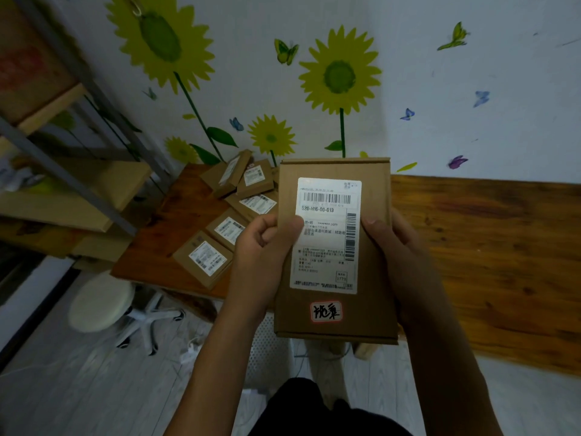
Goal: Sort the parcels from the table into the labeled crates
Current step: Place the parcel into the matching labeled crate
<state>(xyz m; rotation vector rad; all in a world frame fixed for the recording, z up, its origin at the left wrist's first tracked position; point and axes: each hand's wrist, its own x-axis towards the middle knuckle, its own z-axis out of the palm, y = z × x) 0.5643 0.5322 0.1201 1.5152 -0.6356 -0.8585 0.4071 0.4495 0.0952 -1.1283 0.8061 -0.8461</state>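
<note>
A brown cardboard parcel with a white shipping label and a small red-framed handwritten sticker is held up in front of me, above the table's front edge. My left hand grips its left edge, thumb pressed on the label. My right hand holds the right edge, thumb on the front face and fingers hidden behind. Several more labelled brown parcels lie on the left part of the wooden table, some stacked by the wall. No crate is in view.
A metal shelving rack with wooden boards stands at the left. A white round stool on a wheeled base sits on the floor beside the table. A wall with sunflower stickers runs behind the table.
</note>
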